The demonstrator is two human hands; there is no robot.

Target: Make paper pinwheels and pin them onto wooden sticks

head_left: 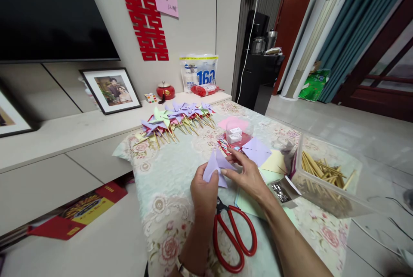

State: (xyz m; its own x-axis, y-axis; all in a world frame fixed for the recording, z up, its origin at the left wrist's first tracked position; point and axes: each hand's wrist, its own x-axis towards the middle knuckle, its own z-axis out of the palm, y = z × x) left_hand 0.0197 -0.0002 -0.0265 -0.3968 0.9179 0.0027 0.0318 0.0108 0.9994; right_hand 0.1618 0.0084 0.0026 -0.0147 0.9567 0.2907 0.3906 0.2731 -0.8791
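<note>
A light purple paper pinwheel (pixel 211 167), partly folded, is between my two hands above the table. My left hand (pixel 204 189) is closed on its left side, the thumb pressed to the front of the paper. At its right side, my right hand (pixel 248 176) pinches a flap between thumb and fingers, the index finger raised. Red-handled scissors (pixel 237 236) lie below my hands on the cloth. Just beyond my right hand is a flat purple paper square (pixel 257 151) with cut lines, beside a yellow sheet (pixel 273 161). Some of the pinwheel's folds are hidden by my fingers.
Finished pinwheels (pixel 180 115) on sticks lie at the table's far left. To the right stand a clear plastic box (pixel 325 195) of sticks and a small open box (pixel 292 199) of metal pieces. A clear round container (pixel 238 130) sits behind my hands on the floral tablecloth (pixel 174 169).
</note>
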